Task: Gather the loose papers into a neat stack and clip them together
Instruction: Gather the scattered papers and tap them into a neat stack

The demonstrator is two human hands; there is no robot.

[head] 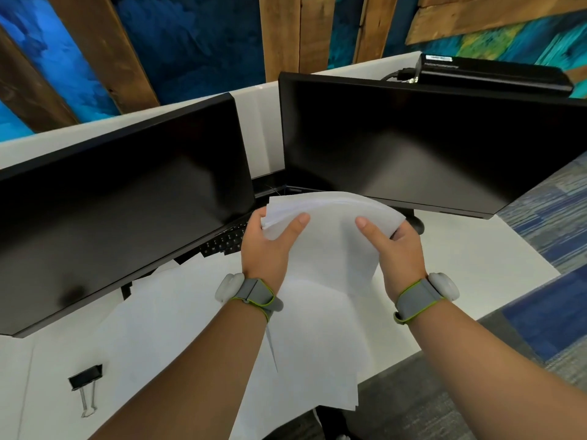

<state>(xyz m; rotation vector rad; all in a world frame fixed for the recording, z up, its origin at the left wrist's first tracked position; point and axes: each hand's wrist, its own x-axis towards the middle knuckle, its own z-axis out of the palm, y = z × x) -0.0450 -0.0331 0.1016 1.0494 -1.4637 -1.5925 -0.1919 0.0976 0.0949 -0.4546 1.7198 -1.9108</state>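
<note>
Both hands hold a bundle of white papers (330, 246) above the white desk (476, 268), its far edge curling upward. My left hand (268, 246) grips the bundle's left side, thumb on top. My right hand (398, 249) grips the right side the same way. The sheets in the bundle are slightly fanned at the far left corner. More loose white sheets (178, 315) lie flat on the desk beneath my forearms, some overhanging the near edge. A black binder clip (85, 381) with wire handles lies on the desk at the lower left, apart from both hands.
Two dark monitors (133, 198) (419, 144) stand close behind the papers. A black keyboard (227, 241) shows partly under the left monitor. The desk's right and near edges drop to blue-grey carpet (546, 223). Each wrist wears a grey band.
</note>
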